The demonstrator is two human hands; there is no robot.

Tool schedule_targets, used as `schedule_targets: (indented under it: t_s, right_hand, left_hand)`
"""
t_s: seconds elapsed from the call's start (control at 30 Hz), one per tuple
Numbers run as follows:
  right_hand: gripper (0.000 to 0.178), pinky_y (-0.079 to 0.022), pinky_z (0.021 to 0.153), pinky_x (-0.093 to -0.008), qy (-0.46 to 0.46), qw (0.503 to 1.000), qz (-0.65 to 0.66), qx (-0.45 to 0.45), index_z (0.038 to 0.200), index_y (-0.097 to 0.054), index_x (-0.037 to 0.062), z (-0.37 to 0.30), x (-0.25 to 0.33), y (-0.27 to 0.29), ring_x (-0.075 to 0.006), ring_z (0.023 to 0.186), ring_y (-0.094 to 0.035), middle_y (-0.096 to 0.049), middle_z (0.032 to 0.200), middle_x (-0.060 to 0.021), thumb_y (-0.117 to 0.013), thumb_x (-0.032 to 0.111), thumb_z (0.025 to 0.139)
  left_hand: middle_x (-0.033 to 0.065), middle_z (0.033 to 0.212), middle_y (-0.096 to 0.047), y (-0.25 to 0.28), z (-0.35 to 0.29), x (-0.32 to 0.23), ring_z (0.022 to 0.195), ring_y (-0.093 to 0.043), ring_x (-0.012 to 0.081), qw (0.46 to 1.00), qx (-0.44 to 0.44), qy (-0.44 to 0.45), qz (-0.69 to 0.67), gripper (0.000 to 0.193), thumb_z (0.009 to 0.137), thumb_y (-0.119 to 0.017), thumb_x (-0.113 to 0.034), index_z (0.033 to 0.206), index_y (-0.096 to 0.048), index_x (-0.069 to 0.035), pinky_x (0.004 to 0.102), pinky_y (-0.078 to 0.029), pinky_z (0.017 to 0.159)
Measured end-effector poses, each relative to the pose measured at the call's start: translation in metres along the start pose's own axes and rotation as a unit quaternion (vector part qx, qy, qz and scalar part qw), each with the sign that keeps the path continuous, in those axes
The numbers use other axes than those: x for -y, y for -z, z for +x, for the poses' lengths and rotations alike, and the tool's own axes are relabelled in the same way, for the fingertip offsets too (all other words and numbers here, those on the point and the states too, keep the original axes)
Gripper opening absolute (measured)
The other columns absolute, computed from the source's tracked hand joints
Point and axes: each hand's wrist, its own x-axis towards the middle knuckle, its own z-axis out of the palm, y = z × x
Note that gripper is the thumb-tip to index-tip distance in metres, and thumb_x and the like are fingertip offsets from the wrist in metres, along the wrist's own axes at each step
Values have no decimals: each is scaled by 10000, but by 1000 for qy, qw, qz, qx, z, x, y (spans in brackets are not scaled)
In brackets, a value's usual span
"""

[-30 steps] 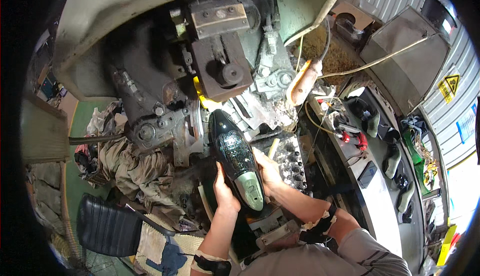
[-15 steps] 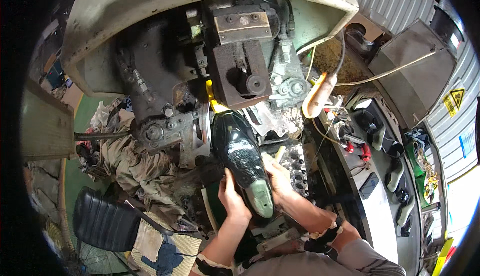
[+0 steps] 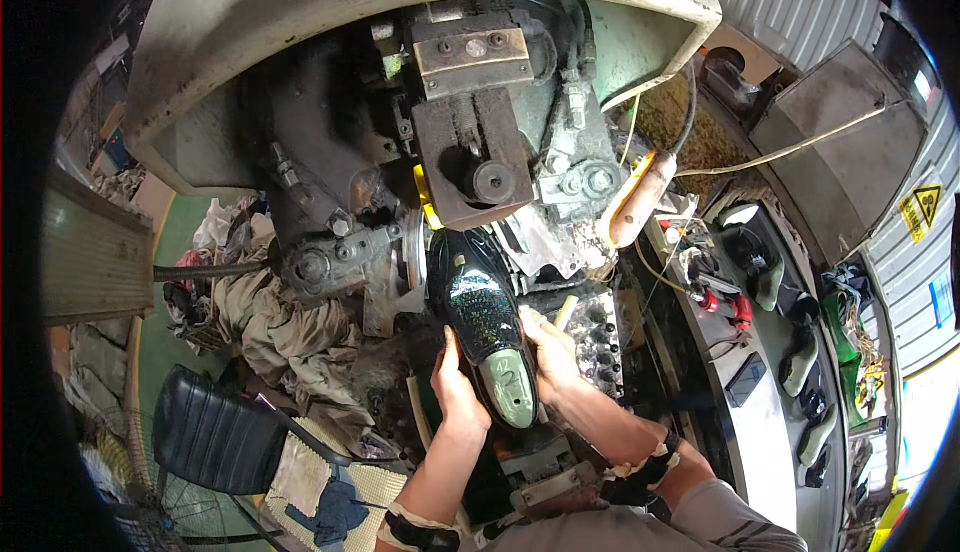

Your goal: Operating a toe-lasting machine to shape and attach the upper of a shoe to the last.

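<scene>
Between my two hands is a glossy black shoe upper on a green shoe last (image 3: 510,389), its toe end pointing up under the machine head. My left hand (image 3: 459,389) is closed against the left side of the shoe upper (image 3: 478,287). From the right, my right hand (image 3: 553,357) grips the opposite side near the heel. The toe reaches up to the dark metal block (image 3: 475,162) of the machine, beside a yellow piece (image 3: 427,197). Just right of my right hand stands a short pale stick-like part (image 3: 567,312).
A lit work lamp (image 3: 640,202) hangs on the machine's right. Several lasted shoes (image 3: 798,362) line a rack at right, with a phone (image 3: 743,377) on the white surface beside it. A black chair (image 3: 215,432) and a cloth heap (image 3: 285,322) stand left.
The shoe has turned slightly, so more of the last's green top faces me. Both hands keep their grip and have shifted a little to the left. The whole view has shifted slightly.
</scene>
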Motion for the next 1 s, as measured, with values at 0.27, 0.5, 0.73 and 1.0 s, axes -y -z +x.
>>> schedule_targets:
  t_s: [0.27, 0.5, 0.73, 1.0]
  right_hand:
    - [223, -553, 896, -373, -15, 1000, 21, 5, 1148, -653, 54, -2, 7, -6, -196, 957, -662, -702, 1064, -69, -663, 202, 982]
    - [284, -543, 935, -360, -15, 1000, 23, 12, 1236, -638, 22, -4, 3, -2, -191, 1007, -662, -701, 1143, -78, -640, 164, 990]
    - [332, -529, 987, -355, 7, 1000, 16, 21, 1292, -614, 10, 3, -2, 4, -191, 1065, -658, -685, 1212, -89, -636, 127, 982]
    - [285, -554, 908, -316, 38, 998, 10, 39, 1211, -635, 7, 9, -9, 10, -152, 985, -668, -698, 1133, -69, -667, 173, 980]
  left_hand:
    - [56, 1248, -665, -10, -1, -8, 1114, -632, 239, 999, 17, 37, -15, 441, 1050, -496, -415, 1292, -621, -68, 399, -490, 995]
    - [74, 1241, -666, 4, 5, 3, 1105, -638, 234, 998, 33, 31, -36, 447, 1053, -490, -415, 1283, -621, -54, 399, -499, 990]
    - [95, 1187, -681, 19, 17, 13, 1049, -651, 208, 998, -31, -46, -5, 393, 1027, -581, -344, 1222, -641, -9, 374, -515, 928]
    - [71, 1092, -687, 14, 7, 11, 1015, -637, 178, 989, -87, -102, 60, 346, 1004, -629, -339, 1139, -660, -22, 348, -507, 914]
